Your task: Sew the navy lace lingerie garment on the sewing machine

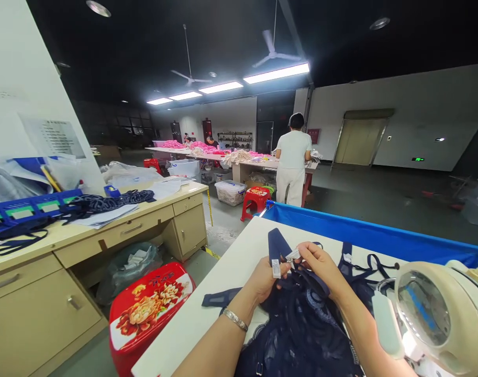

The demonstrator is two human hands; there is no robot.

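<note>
Dark navy lace garments (297, 335) with straps, which look like bras, are heaped on the white table (239, 262) in front of me. My left hand (264, 280) pinches a wide navy strap (277, 243) near a small white label (276, 268). Close beside it, my right hand (317, 262) has its thumb and fingers closed on another white label (293, 254), with navy fabric hanging below. The two hands nearly meet, and fingers partly cover what lies between them. A loose navy strap (222, 297) stretches out to the left on the tabletop.
A lit magnifier lamp (423, 309) stands close at right. Blue cloth (360, 225) borders the table's far side. At left are a red floral stool (152, 303) and a cream desk (132, 228) with papers. A person in white (294, 152) stands farther off at another table.
</note>
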